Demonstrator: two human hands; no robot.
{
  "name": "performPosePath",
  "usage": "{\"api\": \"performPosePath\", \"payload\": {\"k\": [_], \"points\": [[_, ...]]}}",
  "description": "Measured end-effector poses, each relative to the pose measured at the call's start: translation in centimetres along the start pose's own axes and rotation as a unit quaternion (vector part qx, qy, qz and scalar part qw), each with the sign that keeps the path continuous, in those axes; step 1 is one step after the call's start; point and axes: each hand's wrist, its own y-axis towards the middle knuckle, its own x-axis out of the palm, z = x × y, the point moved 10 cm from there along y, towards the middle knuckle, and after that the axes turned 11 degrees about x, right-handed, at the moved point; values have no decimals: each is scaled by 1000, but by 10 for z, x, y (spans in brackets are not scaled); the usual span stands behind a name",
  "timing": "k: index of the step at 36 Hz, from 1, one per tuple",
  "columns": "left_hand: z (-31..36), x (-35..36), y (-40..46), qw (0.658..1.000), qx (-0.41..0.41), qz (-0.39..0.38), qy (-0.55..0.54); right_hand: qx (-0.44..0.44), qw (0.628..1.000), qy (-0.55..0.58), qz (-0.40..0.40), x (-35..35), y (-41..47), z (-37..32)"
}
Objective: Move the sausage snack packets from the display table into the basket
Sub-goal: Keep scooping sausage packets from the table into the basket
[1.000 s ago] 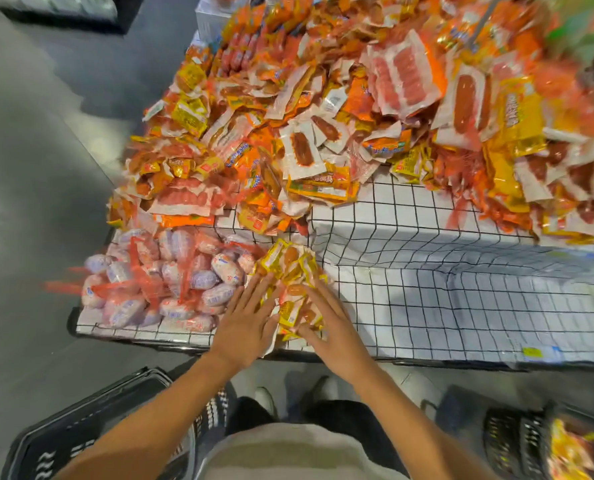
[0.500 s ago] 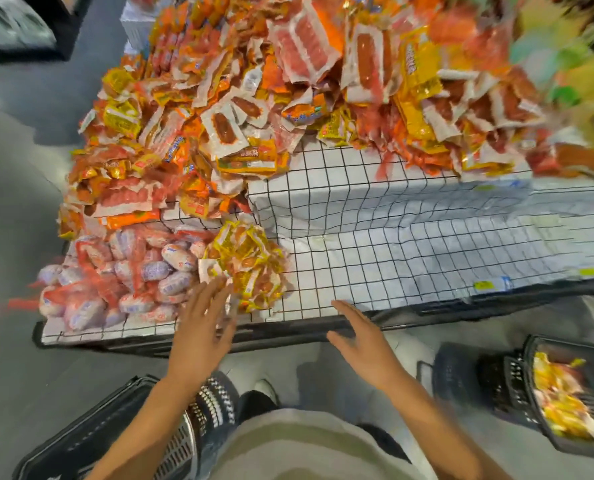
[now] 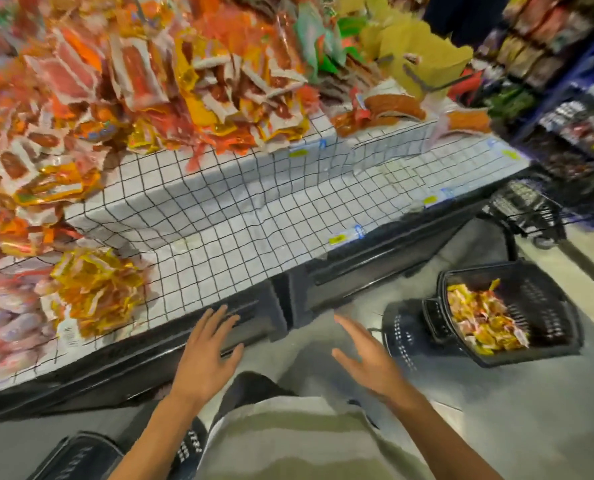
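Observation:
A heap of yellow sausage snack packets lies on the lower shelf of the display table, at the left near its front edge. A black basket stands on the floor to the right and holds several yellow and red packets. My left hand hovers with straight fingers in front of the table's black front edge, right of the heap and holding nothing. My right hand is spread and empty over the floor, between the table and the basket.
A large pile of orange, red and white snack packets covers the upper tier. Pale sausages in red netting lie at the far left. A second black basket sits at the bottom left. Store shelves and a wire cart stand at the right.
Both hands have come off the yellow packet heap and drawn back from the table, empty. The view has swung right, bringing the basket with packets further into sight.

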Motion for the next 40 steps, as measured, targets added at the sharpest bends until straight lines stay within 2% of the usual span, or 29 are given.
{"api": "performPosePath", "payload": {"k": [6, 12, 17, 21, 24, 28, 34, 37, 40], "points": [[84, 64, 65, 990, 98, -96, 13, 57, 995, 34, 74, -54, -19, 89], [175, 124, 130, 964, 193, -182, 9, 148, 968, 135, 149, -106, -54, 165], [248, 182, 185, 924, 275, -264, 41, 232, 933, 186, 204, -148, -87, 215], [303, 226, 223, 898, 313, -307, 40, 294, 912, 159, 237, -183, -110, 248], [345, 254, 247, 873, 344, -345, 39, 354, 882, 175, 257, -206, -127, 271], [395, 283, 276, 843, 372, -388, 22, 425, 840, 201, 271, -227, -142, 295], [436, 321, 321, 808, 410, -422, 31, 479, 814, 202, 260, -255, -138, 328], [435, 337, 339, 795, 406, -447, 54, 490, 808, 212, 249, -266, -133, 334], [433, 346, 361, 800, 394, -449, 55, 481, 818, 207, 237, -280, -120, 341]]}}
